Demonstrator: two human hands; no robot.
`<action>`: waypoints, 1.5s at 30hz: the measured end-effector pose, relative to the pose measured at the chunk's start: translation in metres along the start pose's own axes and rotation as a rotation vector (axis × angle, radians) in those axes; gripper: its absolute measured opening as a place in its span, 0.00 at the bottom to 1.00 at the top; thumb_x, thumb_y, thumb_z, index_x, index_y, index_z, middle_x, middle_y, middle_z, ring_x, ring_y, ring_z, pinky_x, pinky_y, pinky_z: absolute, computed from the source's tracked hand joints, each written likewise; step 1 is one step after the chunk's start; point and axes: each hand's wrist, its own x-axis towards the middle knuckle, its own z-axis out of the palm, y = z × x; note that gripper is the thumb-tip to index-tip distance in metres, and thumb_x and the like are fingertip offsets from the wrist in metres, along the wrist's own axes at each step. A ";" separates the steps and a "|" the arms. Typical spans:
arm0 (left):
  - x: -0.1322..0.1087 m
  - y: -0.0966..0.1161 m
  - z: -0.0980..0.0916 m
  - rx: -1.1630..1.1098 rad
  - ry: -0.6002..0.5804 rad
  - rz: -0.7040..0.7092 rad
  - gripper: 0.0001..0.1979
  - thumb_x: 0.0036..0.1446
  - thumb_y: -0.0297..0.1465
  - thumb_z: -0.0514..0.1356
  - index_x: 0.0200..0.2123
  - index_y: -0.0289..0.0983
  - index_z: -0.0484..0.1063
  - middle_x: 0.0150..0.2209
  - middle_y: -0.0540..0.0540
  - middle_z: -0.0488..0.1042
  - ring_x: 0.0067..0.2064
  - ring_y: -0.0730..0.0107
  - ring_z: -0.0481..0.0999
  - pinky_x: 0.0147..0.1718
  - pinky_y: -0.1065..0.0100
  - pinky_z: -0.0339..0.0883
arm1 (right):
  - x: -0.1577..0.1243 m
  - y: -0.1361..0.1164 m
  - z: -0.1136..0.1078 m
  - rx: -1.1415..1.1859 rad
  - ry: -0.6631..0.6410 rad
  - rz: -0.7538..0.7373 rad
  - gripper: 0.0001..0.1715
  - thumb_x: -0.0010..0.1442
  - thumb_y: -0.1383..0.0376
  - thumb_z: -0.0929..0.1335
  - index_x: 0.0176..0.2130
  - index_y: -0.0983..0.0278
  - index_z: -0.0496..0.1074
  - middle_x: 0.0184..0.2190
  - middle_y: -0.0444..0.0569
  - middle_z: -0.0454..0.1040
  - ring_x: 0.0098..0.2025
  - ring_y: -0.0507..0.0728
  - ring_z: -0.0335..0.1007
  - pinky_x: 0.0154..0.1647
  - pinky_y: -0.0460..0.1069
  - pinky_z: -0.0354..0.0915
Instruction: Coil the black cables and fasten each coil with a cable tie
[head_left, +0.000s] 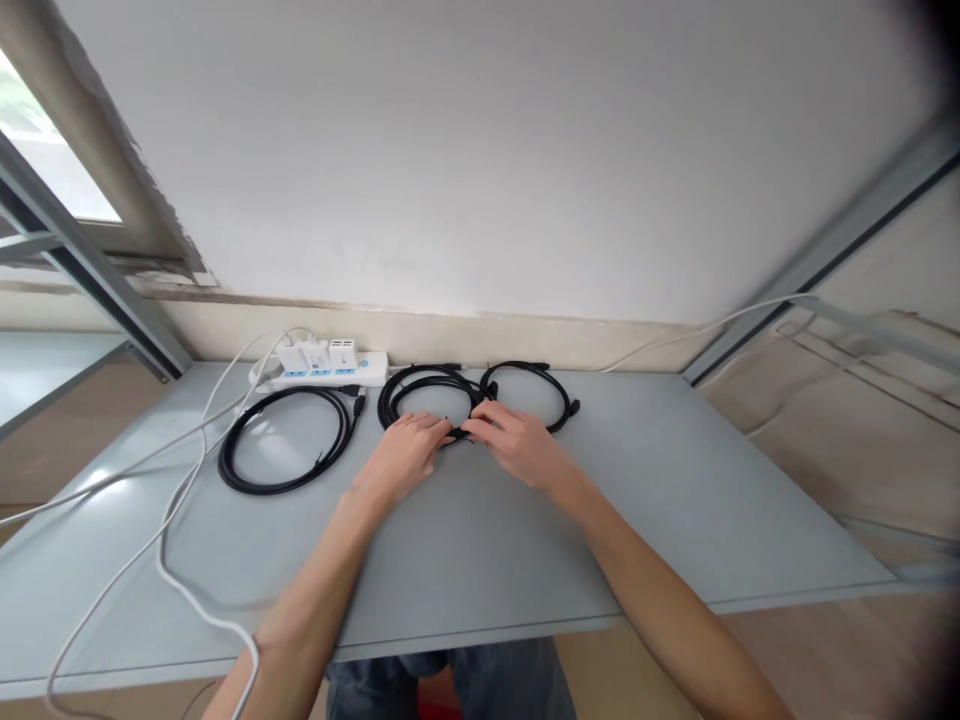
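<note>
A black cable coil (388, 392) lies on the grey table in the middle, near the wall. My left hand (411, 447) is closed on the front of this coil, thumb and fingers pinched together. From the right, my right hand (512, 440) pinches the same coil close by, its fingertips a short gap from the left ones. What exactly sits between the fingertips is partly hidden. A smaller black cable coil (568, 392) lies just to the right, behind my right hand. Farther left rests a larger black cable coil (227, 457), its plug ends pointing to the upper right.
A white power strip (375, 369) with several chargers plugged in stands against the wall at the left. White cords (166, 515) run over the left of the grey table (697, 500), one crossing my left forearm. Metal posts (817, 240) rise at both ends.
</note>
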 end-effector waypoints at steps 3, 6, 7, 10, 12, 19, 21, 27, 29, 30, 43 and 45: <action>0.000 0.000 0.001 0.012 0.001 0.004 0.13 0.72 0.28 0.48 0.35 0.38 0.69 0.34 0.45 0.74 0.37 0.60 0.73 0.40 0.61 0.61 | -0.001 0.000 0.007 0.022 0.035 -0.015 0.22 0.73 0.73 0.56 0.51 0.61 0.74 0.43 0.52 0.75 0.43 0.53 0.71 0.42 0.47 0.64; 0.000 0.001 0.000 -0.002 0.000 0.010 0.13 0.71 0.25 0.48 0.36 0.37 0.70 0.34 0.44 0.75 0.37 0.60 0.74 0.40 0.61 0.61 | -0.002 -0.002 0.012 0.025 0.057 -0.034 0.24 0.73 0.73 0.55 0.54 0.61 0.74 0.43 0.51 0.76 0.42 0.53 0.71 0.41 0.46 0.64; 0.000 0.001 0.000 -0.009 -0.001 0.011 0.13 0.70 0.24 0.48 0.36 0.37 0.70 0.35 0.44 0.75 0.37 0.60 0.74 0.40 0.61 0.61 | -0.002 -0.002 0.013 0.028 0.057 -0.038 0.25 0.73 0.73 0.54 0.55 0.61 0.73 0.44 0.51 0.76 0.42 0.52 0.71 0.40 0.46 0.64; -0.001 0.002 -0.001 -0.021 -0.001 0.014 0.13 0.68 0.22 0.48 0.37 0.37 0.70 0.35 0.44 0.75 0.37 0.60 0.74 0.39 0.61 0.60 | -0.003 -0.004 0.015 0.023 0.052 -0.041 0.26 0.73 0.75 0.54 0.57 0.61 0.72 0.44 0.50 0.77 0.41 0.51 0.71 0.37 0.45 0.62; -0.002 0.003 -0.002 -0.025 0.000 0.013 0.13 0.68 0.22 0.48 0.36 0.37 0.70 0.35 0.44 0.75 0.37 0.60 0.73 0.39 0.61 0.60 | -0.003 -0.003 0.017 0.002 0.081 -0.060 0.24 0.73 0.74 0.55 0.54 0.61 0.73 0.43 0.49 0.77 0.39 0.51 0.70 0.35 0.45 0.60; -0.001 0.004 0.002 -0.020 -0.003 0.024 0.12 0.67 0.22 0.49 0.34 0.38 0.68 0.34 0.45 0.75 0.37 0.61 0.73 0.39 0.62 0.60 | 0.000 -0.001 0.026 -0.012 0.154 -0.134 0.17 0.73 0.71 0.58 0.41 0.63 0.75 0.37 0.47 0.73 0.34 0.50 0.65 0.31 0.45 0.56; -0.001 0.004 0.003 -0.016 -0.002 0.030 0.12 0.66 0.21 0.49 0.33 0.38 0.68 0.34 0.45 0.75 0.37 0.61 0.73 0.39 0.62 0.60 | 0.000 -0.001 0.026 0.002 0.159 -0.139 0.17 0.74 0.70 0.59 0.42 0.62 0.75 0.36 0.47 0.73 0.34 0.50 0.65 0.31 0.45 0.55; -0.002 0.004 0.003 -0.026 -0.007 0.033 0.12 0.63 0.20 0.49 0.35 0.39 0.69 0.35 0.45 0.75 0.38 0.60 0.73 0.39 0.62 0.59 | -0.002 -0.002 0.026 0.075 0.137 -0.143 0.16 0.73 0.71 0.59 0.43 0.61 0.74 0.36 0.45 0.72 0.33 0.49 0.64 0.30 0.44 0.54; -0.002 0.005 0.004 -0.031 -0.014 0.034 0.12 0.63 0.19 0.49 0.35 0.39 0.70 0.35 0.45 0.75 0.37 0.60 0.73 0.39 0.62 0.59 | -0.002 -0.001 0.026 0.096 0.126 -0.144 0.13 0.73 0.70 0.61 0.41 0.62 0.74 0.35 0.45 0.72 0.32 0.49 0.64 0.29 0.44 0.54; -0.002 0.005 0.004 -0.031 -0.018 0.035 0.13 0.63 0.20 0.49 0.35 0.38 0.70 0.35 0.45 0.75 0.37 0.60 0.73 0.39 0.62 0.59 | -0.002 -0.001 0.026 0.101 0.122 -0.143 0.13 0.73 0.69 0.62 0.40 0.63 0.74 0.35 0.44 0.72 0.31 0.49 0.63 0.28 0.44 0.53; -0.002 0.004 0.006 -0.056 0.015 0.018 0.11 0.68 0.24 0.50 0.35 0.39 0.69 0.36 0.44 0.77 0.39 0.60 0.75 0.40 0.62 0.60 | -0.004 -0.011 0.027 -0.034 0.174 -0.045 0.19 0.74 0.59 0.63 0.33 0.64 0.72 0.31 0.46 0.73 0.29 0.51 0.64 0.29 0.48 0.53; -0.002 0.004 0.007 -0.060 0.038 0.001 0.12 0.70 0.27 0.49 0.35 0.39 0.70 0.36 0.44 0.77 0.40 0.59 0.76 0.41 0.62 0.60 | -0.006 -0.016 0.030 0.076 0.233 0.118 0.17 0.72 0.60 0.65 0.32 0.63 0.72 0.31 0.46 0.74 0.29 0.51 0.65 0.30 0.47 0.55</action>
